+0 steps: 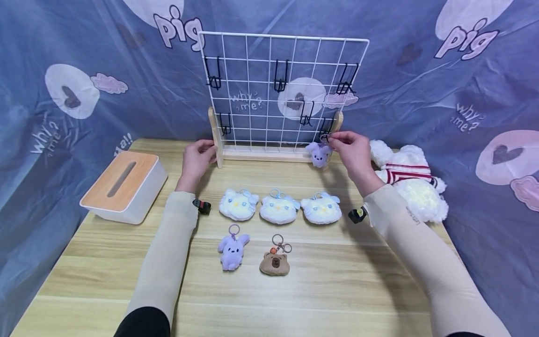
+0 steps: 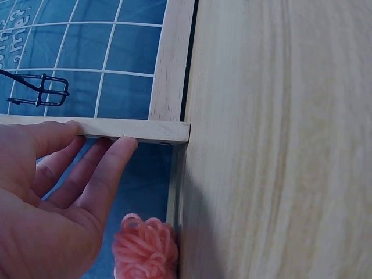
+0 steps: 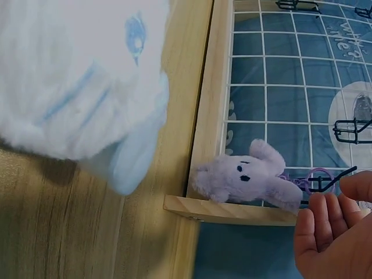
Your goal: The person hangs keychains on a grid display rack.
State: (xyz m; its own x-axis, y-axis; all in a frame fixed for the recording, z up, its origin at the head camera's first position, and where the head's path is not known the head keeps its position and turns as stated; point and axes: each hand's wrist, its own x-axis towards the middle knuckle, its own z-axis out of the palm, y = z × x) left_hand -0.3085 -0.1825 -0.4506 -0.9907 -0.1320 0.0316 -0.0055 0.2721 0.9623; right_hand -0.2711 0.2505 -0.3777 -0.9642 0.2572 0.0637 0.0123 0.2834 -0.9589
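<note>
My left hand (image 1: 198, 161) grips the wooden left foot (image 2: 160, 131) of a white wire grid rack (image 1: 269, 35), thumb on one side, fingers on the other. At the rack's lower right, a purple plush keychain (image 3: 232, 177) hangs by its purple ring (image 3: 329, 171) around a black hook (image 3: 350, 171). My right hand (image 1: 353, 152) is right beside that ring, fingers loosely curled with nothing seen between them. Nearer me lie three white cat-face plush keychains (image 1: 279, 209), a second purple keychain (image 1: 232, 252) and a brown bear-like keychain (image 1: 275, 264).
Other black hooks (image 1: 280, 77) hang on the grid. A white tissue box with a wooden lid (image 1: 122, 182) stands at the left. On the right lies a white plush toy (image 1: 414, 196) in a striped top. Pink looped yarn (image 2: 145, 250) shows beyond the left foot.
</note>
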